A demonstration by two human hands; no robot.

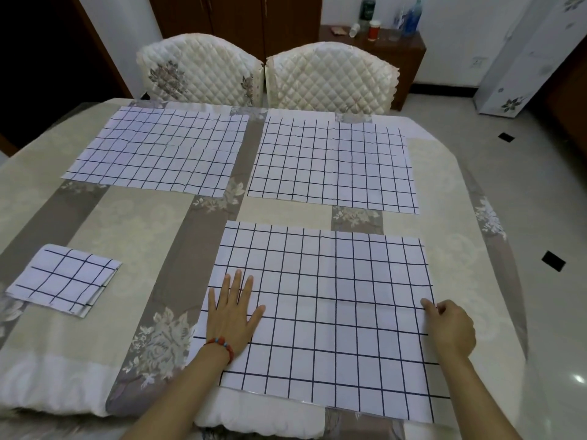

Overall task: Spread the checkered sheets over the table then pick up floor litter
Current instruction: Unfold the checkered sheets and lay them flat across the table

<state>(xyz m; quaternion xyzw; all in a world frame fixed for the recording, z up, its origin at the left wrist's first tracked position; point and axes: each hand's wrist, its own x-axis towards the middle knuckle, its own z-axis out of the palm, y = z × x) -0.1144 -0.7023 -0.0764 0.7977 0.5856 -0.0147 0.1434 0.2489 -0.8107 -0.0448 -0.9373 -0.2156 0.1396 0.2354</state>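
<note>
Near sheet (320, 315) spread flat on tabletop (133, 223). Left hand (233, 315) flat on it, fingers straight and apart. Right hand (451, 328) at its right edge, fingers curled, probably pinching it. Folded sheet (63, 281) off left.

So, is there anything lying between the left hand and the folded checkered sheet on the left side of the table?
Nothing visible. Only bare beige and grey floral tablecloth lies between the left hand and the folded white checkered sheet.
</note>
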